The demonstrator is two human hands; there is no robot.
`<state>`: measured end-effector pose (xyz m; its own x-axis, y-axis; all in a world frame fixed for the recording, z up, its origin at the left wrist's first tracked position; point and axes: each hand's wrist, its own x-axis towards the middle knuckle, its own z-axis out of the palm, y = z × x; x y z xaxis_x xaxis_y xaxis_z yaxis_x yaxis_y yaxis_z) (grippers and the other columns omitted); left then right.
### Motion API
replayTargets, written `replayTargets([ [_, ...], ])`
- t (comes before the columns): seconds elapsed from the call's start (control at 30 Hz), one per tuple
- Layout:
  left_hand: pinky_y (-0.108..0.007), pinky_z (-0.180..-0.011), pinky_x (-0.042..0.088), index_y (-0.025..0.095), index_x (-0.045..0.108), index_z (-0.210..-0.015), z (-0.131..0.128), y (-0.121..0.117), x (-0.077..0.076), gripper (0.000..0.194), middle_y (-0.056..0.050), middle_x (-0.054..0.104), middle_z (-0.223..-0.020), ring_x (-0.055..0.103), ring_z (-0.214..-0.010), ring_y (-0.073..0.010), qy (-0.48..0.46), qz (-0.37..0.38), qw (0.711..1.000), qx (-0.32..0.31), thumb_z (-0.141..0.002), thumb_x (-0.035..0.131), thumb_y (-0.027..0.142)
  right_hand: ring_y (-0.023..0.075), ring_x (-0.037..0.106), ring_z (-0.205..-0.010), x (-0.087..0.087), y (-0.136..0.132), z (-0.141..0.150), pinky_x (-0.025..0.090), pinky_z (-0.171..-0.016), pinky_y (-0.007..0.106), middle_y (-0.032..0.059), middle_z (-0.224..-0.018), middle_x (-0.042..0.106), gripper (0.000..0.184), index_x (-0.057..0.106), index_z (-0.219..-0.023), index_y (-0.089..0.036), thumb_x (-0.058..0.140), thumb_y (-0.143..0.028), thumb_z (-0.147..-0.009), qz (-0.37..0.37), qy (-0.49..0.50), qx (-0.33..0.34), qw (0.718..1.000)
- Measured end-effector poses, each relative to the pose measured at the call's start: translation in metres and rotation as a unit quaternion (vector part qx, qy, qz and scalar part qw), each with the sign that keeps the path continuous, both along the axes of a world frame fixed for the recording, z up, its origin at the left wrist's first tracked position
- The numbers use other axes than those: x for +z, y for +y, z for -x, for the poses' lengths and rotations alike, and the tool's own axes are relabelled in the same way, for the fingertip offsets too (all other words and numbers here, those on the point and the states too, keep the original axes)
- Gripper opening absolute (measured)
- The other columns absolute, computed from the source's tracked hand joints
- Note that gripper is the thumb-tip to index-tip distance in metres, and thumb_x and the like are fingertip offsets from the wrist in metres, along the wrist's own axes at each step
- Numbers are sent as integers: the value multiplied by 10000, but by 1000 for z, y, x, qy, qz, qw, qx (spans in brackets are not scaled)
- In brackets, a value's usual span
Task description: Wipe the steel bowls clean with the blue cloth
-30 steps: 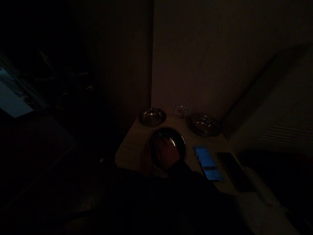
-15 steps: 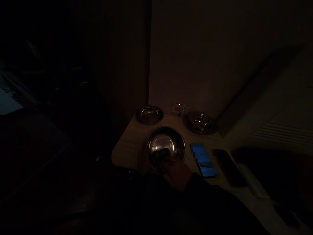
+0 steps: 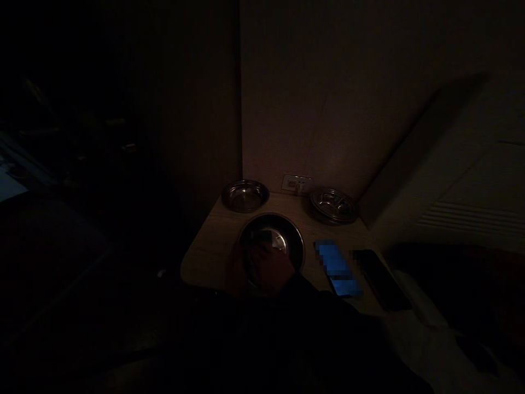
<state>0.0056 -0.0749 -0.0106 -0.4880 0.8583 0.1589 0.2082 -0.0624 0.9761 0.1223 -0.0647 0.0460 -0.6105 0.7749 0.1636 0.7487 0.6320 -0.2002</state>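
Observation:
A round, shiny metal bowl [image 3: 296, 241] sits near the front of a small wood-patterned table [image 3: 205, 254]. Against its left side rests my left hand [image 3: 234, 271], dim in the dark and closed on the edge. My right hand [image 3: 273, 268] reaches down inside the bowl, its fingers closed on a dark cloth [image 3: 262, 237] pressed to the inner wall. Most of the cloth is hidden under the hand, and shadow swallows both sleeves.
At the table's back left lies a shallow metal dish [image 3: 245, 197]. Several stacked metal plates [image 3: 333, 206] stand back right, near a wall socket [image 3: 296, 183]. A lit phone [image 3: 338, 268] and a dark phone-like slab [image 3: 383, 280] lie on the right. The room is very dark.
My right hand has moved left and slightly up inside the bowl with the cloth. The left hand stays at the bowl's side. The whole view has shifted a little.

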Motion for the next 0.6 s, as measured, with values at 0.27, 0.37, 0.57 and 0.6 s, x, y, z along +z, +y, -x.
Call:
replayTargets([
  [0.27,-405,-1074,359,84,624,-1140,-8,3,17,397,-174,598,-1252,536,-1202,-260,-13,61,998,2,-909,332,222,289,423,-1213,-1,27,-11,401,-967,444,113,-1321,553,447,483,-1314,-103,425,-260,-900,-28,-11,-67,997],
  [0.37,-355,-1033,416,94,601,-1187,-10,1,24,434,-145,597,-1268,558,-1179,-230,-60,60,996,-16,-938,295,275,263,437,-1203,0,19,-7,381,-990,427,63,-1310,569,400,541,-1255,-161,469,-278,-880,-22,-17,-29,999],
  [0.57,-384,-1064,372,96,602,-1188,-7,-1,11,388,-139,604,-1257,545,-1184,-253,-4,65,998,11,-890,386,219,237,530,-1081,4,-19,-26,443,-883,362,77,-1123,664,299,614,-1117,-170,490,-287,-870,60,-32,72,995],
  [0.6,-389,-1076,355,108,594,-1205,-6,-1,8,391,-132,594,-1273,531,-1200,-259,20,61,998,15,-870,419,208,235,542,-1060,5,-24,-32,446,-873,359,81,-1101,669,290,617,-1106,-168,491,-283,-872,70,-34,73,994],
])
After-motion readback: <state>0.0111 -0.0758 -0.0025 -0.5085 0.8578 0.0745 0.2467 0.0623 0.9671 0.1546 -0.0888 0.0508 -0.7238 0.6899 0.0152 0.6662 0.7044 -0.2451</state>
